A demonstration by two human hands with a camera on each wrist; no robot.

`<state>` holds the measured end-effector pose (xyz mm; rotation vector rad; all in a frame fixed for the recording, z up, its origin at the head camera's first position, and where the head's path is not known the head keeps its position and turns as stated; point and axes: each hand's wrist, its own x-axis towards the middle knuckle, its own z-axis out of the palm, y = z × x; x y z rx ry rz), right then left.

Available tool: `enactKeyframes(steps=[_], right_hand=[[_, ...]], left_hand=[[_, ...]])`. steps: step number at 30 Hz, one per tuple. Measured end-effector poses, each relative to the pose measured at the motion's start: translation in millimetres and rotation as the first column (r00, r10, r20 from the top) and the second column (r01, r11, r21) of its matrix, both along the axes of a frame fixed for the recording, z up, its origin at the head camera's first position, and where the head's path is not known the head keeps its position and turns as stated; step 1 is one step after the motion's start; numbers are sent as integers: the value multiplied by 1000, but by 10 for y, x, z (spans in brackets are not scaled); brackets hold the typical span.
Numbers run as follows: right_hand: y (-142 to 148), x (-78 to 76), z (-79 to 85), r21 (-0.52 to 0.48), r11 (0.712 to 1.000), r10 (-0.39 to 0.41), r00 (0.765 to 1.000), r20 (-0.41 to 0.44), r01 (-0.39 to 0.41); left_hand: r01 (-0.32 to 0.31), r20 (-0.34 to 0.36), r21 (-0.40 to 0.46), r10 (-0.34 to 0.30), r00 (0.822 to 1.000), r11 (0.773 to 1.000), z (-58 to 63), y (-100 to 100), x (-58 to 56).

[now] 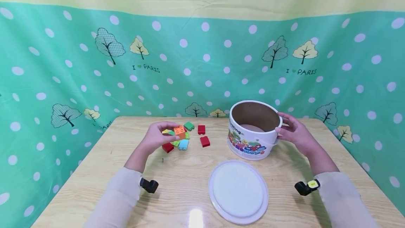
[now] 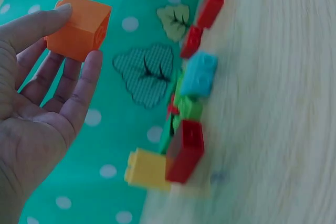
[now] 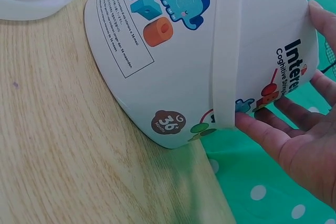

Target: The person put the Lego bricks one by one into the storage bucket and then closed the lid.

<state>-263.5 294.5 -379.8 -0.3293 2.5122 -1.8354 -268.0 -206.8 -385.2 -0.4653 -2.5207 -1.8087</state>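
My left hand [image 1: 157,137] pinches an orange toy brick [image 1: 179,132] between thumb and fingers, held up over a small pile of bricks. In the left wrist view the orange brick [image 2: 81,27] is clear of everything else. With its thumb and fingers at the rim and outer wall, my right hand [image 1: 295,134] holds the right side of a round white bucket [image 1: 250,141]. The bucket's printed wall and white handle [image 3: 227,51] show in the right wrist view. Its inner floor is only partly visible.
Below the left hand lie a blue brick [image 1: 183,145], a green brick [image 1: 189,126], a yellow brick [image 2: 148,169] and several others. Two red bricks [image 1: 205,141] sit apart from them. A round white lid [image 1: 238,192] lies flat in front of the bucket. A dotted curtain [image 1: 202,62] hangs behind the table.
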Motion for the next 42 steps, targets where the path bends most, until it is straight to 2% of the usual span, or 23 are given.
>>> enactKeyframes(steps=[12, 21, 36, 42], right_hand=[[-6, -4, -1, -6, 1000, 4, 1000, 1, -4], [-11, 2, -26, -18, 1000, 0, 1000, 11, 0], [-22, -4, 3, 4, 1000, -8, 1000, -7, 8], [-22, 14, -11, 13, 1000, -10, 1000, -13, 10]], left_hand=[[84, -49, -21, -85, 995, 996, 125, 406, -48], [102, -23, -46, -103, 994, 994, 221, 617, -114], [231, -98, -60, -236, 967, 971, 482, 1051, -266], [238, -122, -70, -245, 962, 969, 611, 1172, -304]])
